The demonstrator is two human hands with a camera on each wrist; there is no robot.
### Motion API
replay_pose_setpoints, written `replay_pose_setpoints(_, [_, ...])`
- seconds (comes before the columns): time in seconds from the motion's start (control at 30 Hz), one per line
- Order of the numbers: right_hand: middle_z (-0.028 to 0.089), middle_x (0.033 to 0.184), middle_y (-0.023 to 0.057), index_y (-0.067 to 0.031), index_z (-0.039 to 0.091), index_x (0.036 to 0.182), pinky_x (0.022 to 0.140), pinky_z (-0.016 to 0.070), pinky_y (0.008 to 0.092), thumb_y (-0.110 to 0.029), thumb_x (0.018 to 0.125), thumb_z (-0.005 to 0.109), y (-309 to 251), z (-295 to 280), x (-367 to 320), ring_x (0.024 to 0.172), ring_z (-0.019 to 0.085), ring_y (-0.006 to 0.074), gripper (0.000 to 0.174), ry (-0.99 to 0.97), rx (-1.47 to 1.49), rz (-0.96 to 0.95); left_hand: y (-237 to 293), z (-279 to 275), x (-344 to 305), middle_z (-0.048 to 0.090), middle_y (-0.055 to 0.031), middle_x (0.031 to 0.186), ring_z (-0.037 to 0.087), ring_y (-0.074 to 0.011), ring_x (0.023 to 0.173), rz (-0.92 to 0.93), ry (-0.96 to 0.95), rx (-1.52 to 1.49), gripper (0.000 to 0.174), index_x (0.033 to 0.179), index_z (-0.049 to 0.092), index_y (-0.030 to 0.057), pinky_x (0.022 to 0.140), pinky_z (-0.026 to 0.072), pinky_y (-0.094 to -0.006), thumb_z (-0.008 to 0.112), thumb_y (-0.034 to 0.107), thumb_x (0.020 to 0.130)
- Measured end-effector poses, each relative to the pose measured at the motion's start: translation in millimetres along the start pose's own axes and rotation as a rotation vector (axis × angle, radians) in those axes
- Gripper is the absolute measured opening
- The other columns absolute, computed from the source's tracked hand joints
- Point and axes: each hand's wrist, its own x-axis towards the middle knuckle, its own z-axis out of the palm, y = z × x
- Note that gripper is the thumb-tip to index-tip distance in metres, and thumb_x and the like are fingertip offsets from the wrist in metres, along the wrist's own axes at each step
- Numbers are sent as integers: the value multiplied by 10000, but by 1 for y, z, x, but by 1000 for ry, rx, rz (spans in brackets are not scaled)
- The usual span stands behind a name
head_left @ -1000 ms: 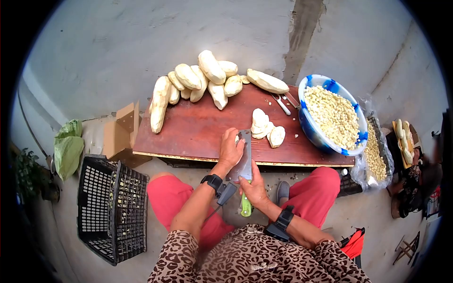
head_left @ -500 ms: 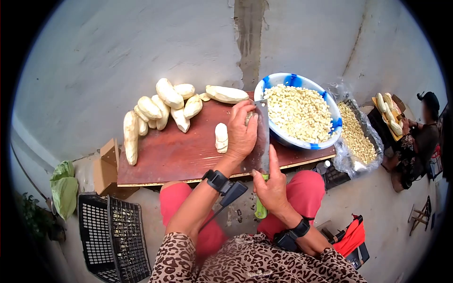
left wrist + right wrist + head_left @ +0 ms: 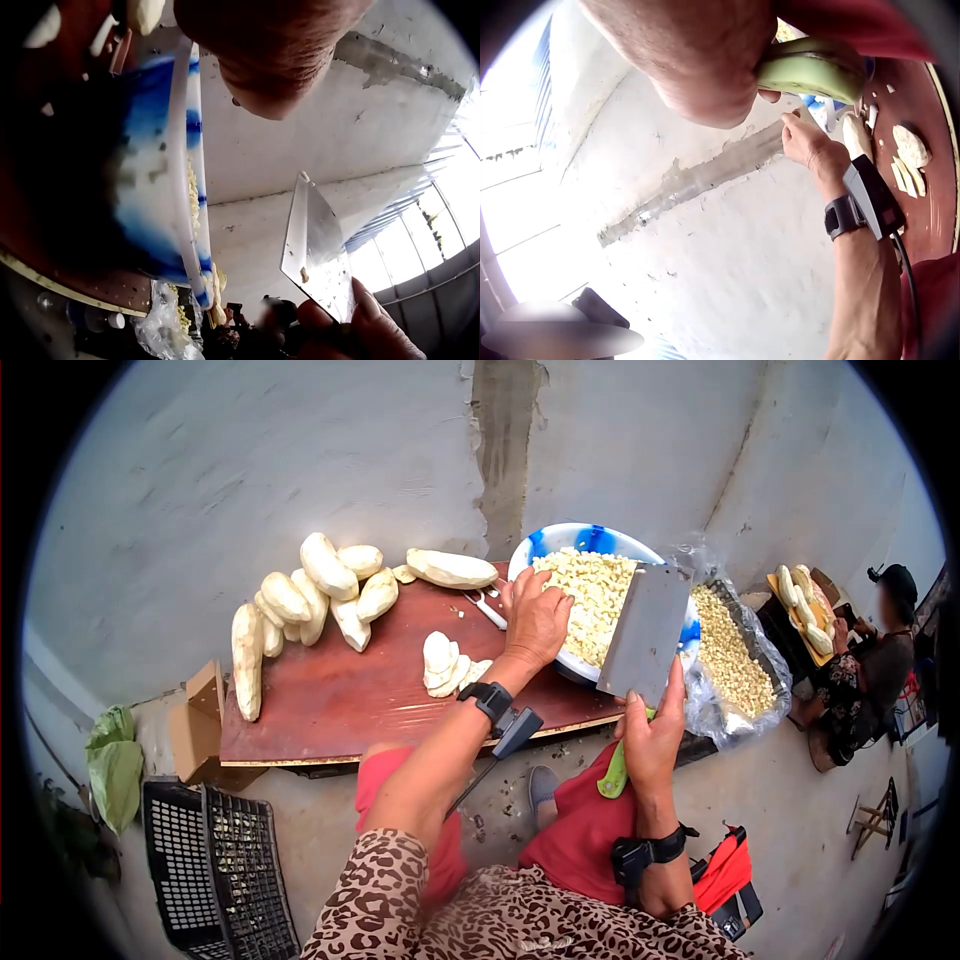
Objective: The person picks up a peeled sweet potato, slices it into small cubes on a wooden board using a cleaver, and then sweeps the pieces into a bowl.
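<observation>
My right hand [image 3: 655,740] grips a cleaver [image 3: 645,630] by its green handle [image 3: 814,71], the broad blade tilted up in front of the bowl's right side. In the left wrist view, bits cling to the cleaver blade [image 3: 309,244]. Over the left rim of the blue-and-white bowl [image 3: 527,555] is my left hand [image 3: 537,622], fingers spread and loosely bent, nothing seen in them. Pale diced pieces [image 3: 585,600] fill the bowl. Several pale slices [image 3: 440,665] lie on the red-brown table [image 3: 330,705], left of my left forearm.
Peeled pale tubers [image 3: 325,568] are heaped at the table's back left. A white-handled tool [image 3: 487,610] lies beside the bowl. Right of it stands a plastic-lined crate of diced pieces [image 3: 735,650]. Another person [image 3: 865,660] sits far right. Black baskets [image 3: 215,870] stand on the floor at left.
Both hands have moved from the table's front edge to the bowl. The left hand has come away from the cleaver blade; the right hand has carried the cleaver rightward. The head view has turned right.
</observation>
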Motion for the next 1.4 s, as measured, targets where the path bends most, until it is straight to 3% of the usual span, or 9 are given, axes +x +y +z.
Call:
replay_pose_setpoints(0.17, [638, 830, 82, -10, 208, 1514, 477, 472, 265, 20, 902, 547, -7, 28, -5, 541, 552, 95, 701, -236, 139, 101, -33, -43, -15, 594, -129, 1145, 477, -318, 1173, -76, -20, -34, 171, 790, 683, 55, 1026, 311, -468, 691, 223, 823])
replay_pose_setpoints(0.3, [642, 832, 83, -14, 217, 1516, 488, 486, 275, 13, 900, 555, -13, 52, -5, 547, 566, 103, 703, -448, 103, 86, -75, -96, -22, 623, -139, 1050, 590, -322, 980, -184, -143, -75, 107, 894, 668, 45, 864, 473, -403, 658, 113, 811])
replay_pose_setpoints(0.4, [643, 892, 97, -3, 203, 1516, 482, 472, 263, 24, 897, 562, -14, 76, -4, 557, 560, 103, 716, -609, 186, 127, -87, -142, -24, 686, -88, 969, 661, -167, 885, -547, -259, -192, 187, 1023, 673, 4, 764, 527, -301, 638, 116, 877])
replay_pose_setpoints(0.5, [636, 964, 112, 21, 181, 1512, 482, 457, 246, 38, 901, 557, -7, 103, -6, 573, 549, 95, 717, -653, 332, 141, -81, -181, -32, 661, -41, 909, 625, -117, 805, -959, -159, -580, 193, 991, 647, 24, 694, 514, -256, 573, 200, 963])
replay_pose_setpoints(0.67, [643, 963, 143, 33, 232, 1481, 473, 436, 225, 8, 921, 550, -5, 129, -10, 541, 531, 95, 644, -759, 415, 270, -76, -222, -45, 639, -34, 888, 616, -101, 758, -995, -217, -707, 266, 1030, 600, 65, 664, 503, -241, 586, 325, 977])
replay_pose_setpoints(0.9, [664, 906, 177, 23, 306, 1450, 463, 408, 211, -74, 930, 566, 0, 155, -21, 499, 496, 87, 590, -780, 625, 468, -90, -255, -65, 639, -29, 875, 615, -93, 740, -979, -219, -671, 260, 1014, 599, 65, 644, 503, -236, 604, 320, 969])
replay_pose_setpoints(1.1, [670, 889, 167, 12, 321, 1434, 482, 431, 216, -47, 927, 546, -22, 166, -6, 536, 534, 99, 558, -795, 567, 367, -87, -268, -69, 640, -21, 881, 614, -90, 744, -930, -313, -748, 292, 975, 615, 52, 660, 503, -230, 619, 344, 961])
replay_pose_setpoints(1.27, [657, 947, 136, -21, 326, 1432, 496, 453, 208, -85, 941, 571, -52, 181, 13, 561, 529, 86, 552, -740, 622, 208, -65, -268, -65, 651, -35, 915, 631, -102, 781, -787, -656, -890, 352, 1013, 624, 30, 695, 511, -242, 589, 379, 974])
replay_pose_setpoints(1.4, [654, 956, 110, -18, 427, 1336, 572, 481, 213, -129, 932, 634, -37, 192, 17, 668, 562, 88, 468, -692, 751, 254, -58, -249, -70, 646, -48, 917, 625, -114, 792, -673, -923, -946, 460, 1025, 631, 10, 696, 527, -248, 605, 462, 943])
